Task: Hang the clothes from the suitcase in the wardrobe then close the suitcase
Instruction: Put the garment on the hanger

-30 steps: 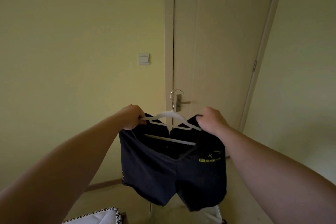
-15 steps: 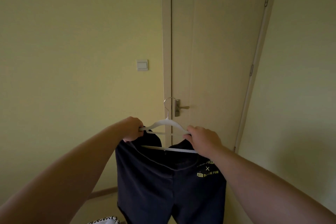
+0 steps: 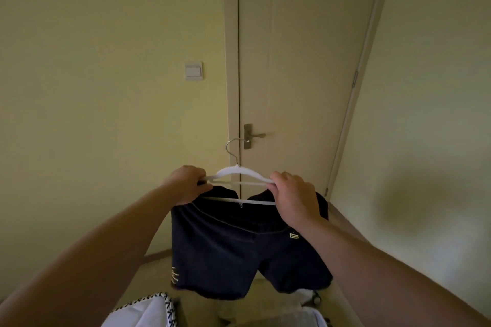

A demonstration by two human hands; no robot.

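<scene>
Head view: left hand (image 3: 187, 184) is curled round the left end of a white hanger (image 3: 239, 170). Right hand (image 3: 293, 195) grips the right end, fingers closed over it. Dark shorts (image 3: 233, 249) hang from the hanger between the two hands, held up in the air. Behind them is a closed door (image 3: 305, 61), with the door handle (image 3: 253, 136) just above the hanger. A light switch (image 3: 194, 71) is on the wall to the left.

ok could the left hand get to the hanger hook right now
Probably yes: the hook stands bare above the hanger, close to the left hand, though that hand must first release the hanger's end.
</scene>
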